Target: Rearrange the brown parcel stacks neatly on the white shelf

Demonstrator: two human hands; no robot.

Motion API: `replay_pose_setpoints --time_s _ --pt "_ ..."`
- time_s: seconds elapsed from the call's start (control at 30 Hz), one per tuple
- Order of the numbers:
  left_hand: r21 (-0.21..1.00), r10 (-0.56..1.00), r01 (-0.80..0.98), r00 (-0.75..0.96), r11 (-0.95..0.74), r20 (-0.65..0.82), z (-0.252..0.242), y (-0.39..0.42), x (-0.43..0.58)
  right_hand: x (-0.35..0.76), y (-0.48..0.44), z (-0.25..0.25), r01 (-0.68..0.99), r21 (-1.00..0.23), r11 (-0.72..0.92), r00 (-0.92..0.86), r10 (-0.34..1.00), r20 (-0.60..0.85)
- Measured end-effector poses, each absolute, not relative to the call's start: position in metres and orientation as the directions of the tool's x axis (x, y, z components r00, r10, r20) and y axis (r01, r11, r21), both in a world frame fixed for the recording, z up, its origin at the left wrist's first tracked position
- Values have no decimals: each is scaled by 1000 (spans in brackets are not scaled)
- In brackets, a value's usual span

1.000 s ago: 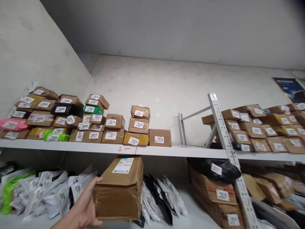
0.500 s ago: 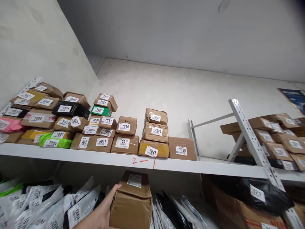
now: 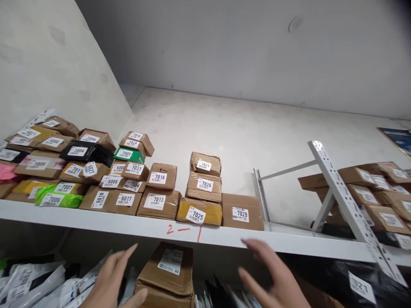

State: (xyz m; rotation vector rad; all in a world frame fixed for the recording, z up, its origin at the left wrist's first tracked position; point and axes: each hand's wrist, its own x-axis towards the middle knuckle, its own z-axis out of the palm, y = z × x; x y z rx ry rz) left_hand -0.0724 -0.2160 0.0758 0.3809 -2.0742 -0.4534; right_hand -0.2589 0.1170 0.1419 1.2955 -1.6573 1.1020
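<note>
A brown cardboard box [image 3: 163, 295] with a white label on its upper flap stands low in the middle of the view, just under the front edge of the shelf. To its left is my left hand [image 3: 107, 280], open, fingers pointing up and thumb apart. The thumb tip overlaps the box's left edge; whether it touches, I cannot tell. My right hand [image 3: 272, 278] is on the other side, open and empty, thumb and fingers spread, with a gap between it and the box. What supports the box is hidden below the frame.
A white shelf [image 3: 128, 227] marked in red carries numbered boxes, including box 7029 [image 3: 243, 212] and box 7025 [image 3: 199, 211]. A slanting metal upright [image 3: 340, 196] stands right. Below are white parcel bags [image 3: 32, 278] and a black wrapped parcel [image 3: 327, 273].
My left hand has let go of the cardboard box and sits apart with spread fingers. My right hand has come into view. The box appears lower and further left as the view shifts.
</note>
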Motion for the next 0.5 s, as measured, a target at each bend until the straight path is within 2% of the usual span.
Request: replay_pose_setpoints --time_s 0.03,0.1,0.2,0.27,0.33,0.43,0.5 --pt "308 -322 -114 -506 945 800 93 -199 -73 -264 108 164 -978 -146 151 -185 -287 940" --pt "55 -141 -169 -555 984 820 137 -158 -80 -269 87 202 -954 -32 297 -91 -188 978" --pt "-165 -85 -323 -636 932 767 200 -111 -109 -265 55 234 -890 135 435 -43 -375 926" --pt "-166 -118 -378 -622 911 774 227 -99 -131 -261 41 239 -851 184 492 -75 -461 884" --pt "-96 -166 -395 -578 914 799 240 -100 -148 -259 36 238 -844 177 507 -96 -466 880" --pt "3 -196 -345 -528 939 827 242 -109 -158 -266 41 238 -886 173 430 -59 -474 878" --pt "22 -170 -284 -508 958 845 241 -113 -158 -274 45 240 -908 182 378 -24 -480 877"
